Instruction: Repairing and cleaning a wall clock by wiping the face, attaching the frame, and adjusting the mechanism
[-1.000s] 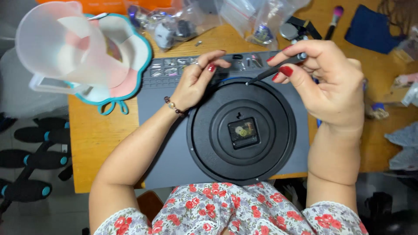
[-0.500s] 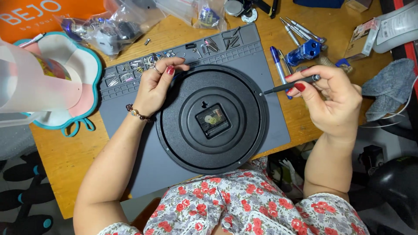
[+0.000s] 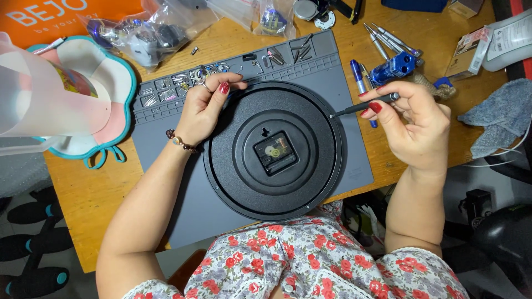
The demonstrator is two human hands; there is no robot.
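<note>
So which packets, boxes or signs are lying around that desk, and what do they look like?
Orange sign: top left corner, flat, white lettering.
Clear plastic bags: top left of the grey mat, holding small parts.
Small cardboard box: top right, brownish with a red patch.
White pouch: far right edge, printed label.

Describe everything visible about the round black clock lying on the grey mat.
The clock lies back side up, flat on the grey work mat. It looks like matte black plastic, round, with raised concentric rings. At its centre sits a square movement, open, showing a pale gear and a copper-coloured part, with a keyhole hanging slot just above it. The left hand rests on the upper left rim. The right hand holds a thin dark screwdriver, its tip at the right rim.
</note>
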